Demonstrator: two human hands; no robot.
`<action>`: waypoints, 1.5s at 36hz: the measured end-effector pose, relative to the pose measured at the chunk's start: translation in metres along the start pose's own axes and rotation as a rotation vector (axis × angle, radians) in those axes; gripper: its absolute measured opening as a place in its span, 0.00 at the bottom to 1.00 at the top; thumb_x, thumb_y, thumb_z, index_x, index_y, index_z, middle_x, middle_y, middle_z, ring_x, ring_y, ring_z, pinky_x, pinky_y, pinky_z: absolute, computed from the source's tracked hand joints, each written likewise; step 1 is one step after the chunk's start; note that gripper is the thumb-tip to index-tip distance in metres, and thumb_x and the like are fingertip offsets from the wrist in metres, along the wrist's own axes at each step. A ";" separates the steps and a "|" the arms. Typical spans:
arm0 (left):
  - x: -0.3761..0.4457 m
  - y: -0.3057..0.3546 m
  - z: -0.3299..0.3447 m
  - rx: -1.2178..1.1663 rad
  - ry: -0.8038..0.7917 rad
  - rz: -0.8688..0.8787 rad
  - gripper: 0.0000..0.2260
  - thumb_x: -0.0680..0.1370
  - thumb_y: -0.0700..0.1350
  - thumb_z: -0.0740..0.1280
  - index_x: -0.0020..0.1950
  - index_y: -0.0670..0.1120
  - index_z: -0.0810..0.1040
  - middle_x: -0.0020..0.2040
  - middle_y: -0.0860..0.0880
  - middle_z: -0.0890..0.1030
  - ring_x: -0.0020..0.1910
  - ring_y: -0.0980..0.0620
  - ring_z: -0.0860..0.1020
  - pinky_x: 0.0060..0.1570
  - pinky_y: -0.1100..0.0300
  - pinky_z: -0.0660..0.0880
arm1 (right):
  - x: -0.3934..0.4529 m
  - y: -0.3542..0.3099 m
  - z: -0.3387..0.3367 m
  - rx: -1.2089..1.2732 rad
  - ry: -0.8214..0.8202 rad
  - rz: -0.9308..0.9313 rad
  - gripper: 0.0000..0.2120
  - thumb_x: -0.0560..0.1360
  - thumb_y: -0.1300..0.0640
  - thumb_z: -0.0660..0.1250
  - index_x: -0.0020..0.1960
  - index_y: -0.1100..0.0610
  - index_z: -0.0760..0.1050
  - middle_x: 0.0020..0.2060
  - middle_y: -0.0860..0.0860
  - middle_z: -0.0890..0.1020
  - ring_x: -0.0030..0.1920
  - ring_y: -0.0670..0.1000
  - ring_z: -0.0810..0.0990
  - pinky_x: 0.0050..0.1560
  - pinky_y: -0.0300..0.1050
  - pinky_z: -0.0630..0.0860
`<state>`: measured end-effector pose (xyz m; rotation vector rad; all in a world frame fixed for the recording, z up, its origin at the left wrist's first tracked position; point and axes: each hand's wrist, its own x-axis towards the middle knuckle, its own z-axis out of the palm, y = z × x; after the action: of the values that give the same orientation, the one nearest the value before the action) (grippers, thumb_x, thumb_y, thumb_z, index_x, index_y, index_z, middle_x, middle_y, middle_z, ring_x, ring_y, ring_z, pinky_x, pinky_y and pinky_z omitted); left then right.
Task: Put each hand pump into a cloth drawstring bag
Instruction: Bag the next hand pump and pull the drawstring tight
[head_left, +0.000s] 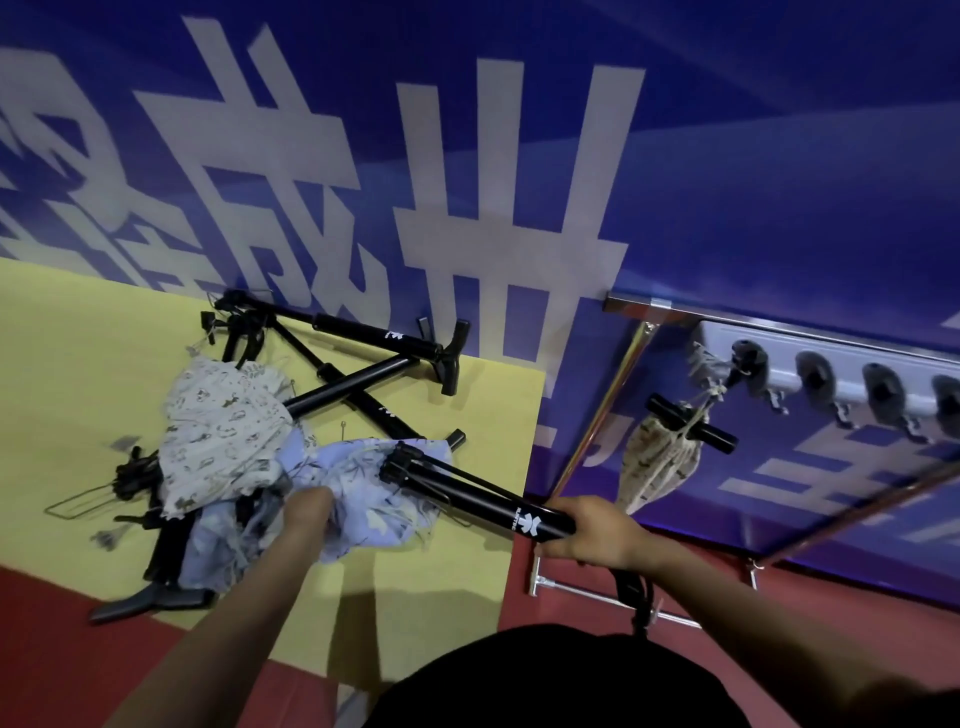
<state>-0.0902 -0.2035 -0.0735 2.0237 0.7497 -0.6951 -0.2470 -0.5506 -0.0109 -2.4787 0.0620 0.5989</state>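
Over the yellow table's (467, 519) right edge, the right hand (597, 535) wraps a black hand pump's (483, 493) barrel, its far end resting on the pale blue drawstring bag (363, 499), which the left hand (309, 512) bunches just beside

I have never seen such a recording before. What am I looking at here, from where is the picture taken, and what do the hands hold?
A camera on the person's head looks down at their two bare hands; there is no robot. The right hand grips a black tube-shaped hand pump. The left hand holds a pale blue printed cloth bag, at which the pump's far end points. More black pumps and a cream patterned bag lie on the yellow table. One bagged pump hangs from a hook rail.
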 end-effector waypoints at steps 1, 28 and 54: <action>-0.008 0.004 -0.004 -0.055 0.015 0.038 0.09 0.81 0.39 0.60 0.41 0.42 0.74 0.35 0.42 0.71 0.32 0.46 0.70 0.44 0.52 0.70 | 0.001 -0.001 -0.001 -0.010 0.008 -0.006 0.23 0.69 0.42 0.72 0.61 0.48 0.77 0.46 0.44 0.81 0.47 0.47 0.80 0.47 0.43 0.74; -0.169 0.075 0.034 -0.247 -0.324 0.532 0.18 0.81 0.50 0.61 0.67 0.42 0.73 0.54 0.51 0.75 0.54 0.54 0.73 0.54 0.63 0.64 | 0.037 -0.077 -0.032 -0.252 0.074 -0.215 0.18 0.75 0.43 0.66 0.58 0.54 0.75 0.51 0.54 0.82 0.51 0.56 0.79 0.40 0.46 0.68; -0.170 0.091 0.014 -0.050 -0.370 0.658 0.17 0.83 0.55 0.54 0.53 0.53 0.82 0.49 0.53 0.85 0.52 0.56 0.81 0.53 0.59 0.75 | 0.033 -0.106 -0.107 -0.532 0.804 -0.864 0.23 0.72 0.45 0.70 0.65 0.51 0.76 0.63 0.54 0.77 0.67 0.57 0.71 0.71 0.55 0.61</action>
<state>-0.1408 -0.2998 0.0860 1.8583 -0.1208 -0.6157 -0.1556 -0.5185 0.1088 -2.7074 -0.9020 -0.8367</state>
